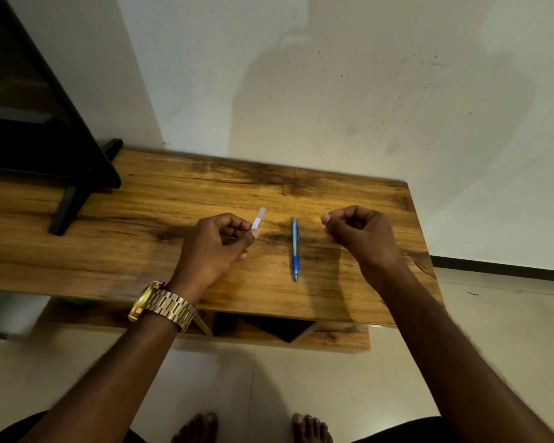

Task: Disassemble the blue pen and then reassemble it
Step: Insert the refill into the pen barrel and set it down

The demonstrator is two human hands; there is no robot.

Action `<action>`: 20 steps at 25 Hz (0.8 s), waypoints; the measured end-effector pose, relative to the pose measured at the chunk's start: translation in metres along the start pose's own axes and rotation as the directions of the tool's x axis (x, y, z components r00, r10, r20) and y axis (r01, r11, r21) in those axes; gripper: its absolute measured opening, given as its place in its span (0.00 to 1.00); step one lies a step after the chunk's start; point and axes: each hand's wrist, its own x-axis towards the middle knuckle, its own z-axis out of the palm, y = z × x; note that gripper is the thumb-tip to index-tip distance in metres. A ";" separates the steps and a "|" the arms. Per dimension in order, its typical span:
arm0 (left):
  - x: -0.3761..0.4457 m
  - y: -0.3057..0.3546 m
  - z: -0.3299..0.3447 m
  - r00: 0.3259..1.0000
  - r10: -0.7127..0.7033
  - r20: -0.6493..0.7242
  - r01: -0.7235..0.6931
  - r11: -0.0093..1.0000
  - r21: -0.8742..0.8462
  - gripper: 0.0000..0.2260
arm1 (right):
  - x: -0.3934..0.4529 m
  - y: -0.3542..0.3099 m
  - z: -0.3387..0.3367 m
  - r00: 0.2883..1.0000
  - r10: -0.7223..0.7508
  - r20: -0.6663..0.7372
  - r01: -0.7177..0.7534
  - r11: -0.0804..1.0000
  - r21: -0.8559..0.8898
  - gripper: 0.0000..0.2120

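Observation:
The blue pen (295, 249) lies whole on the wooden table (141, 219), pointing towards me, its dark blue grip near the front edge and its clip end farther away. My left hand (215, 247), with a gold watch on the wrist, hovers just left of the pen and pinches a small pale translucent strip (258, 220) between thumb and fingertip. My right hand (362, 235) is curled into a loose fist to the right of the pen, not touching it, and nothing shows inside it.
A black stand (74, 174) with a foot sits on the table's left part. A white wall rises behind the table. The table's right edge (424, 247) is close to my right hand. Tiled floor and my bare feet lie below.

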 end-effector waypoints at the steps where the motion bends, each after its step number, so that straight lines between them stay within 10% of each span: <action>1: -0.002 0.001 0.002 0.999 0.026 0.037 -0.025 0.999 -0.047 0.06 | 0.000 -0.001 0.001 1.000 0.006 -0.002 -0.005 0.990 0.139 0.09; 20: -0.016 0.013 0.017 0.979 0.176 0.102 -0.190 0.970 0.150 0.06 | -0.008 -0.002 0.015 0.954 -0.138 0.265 0.129 0.990 0.052 0.07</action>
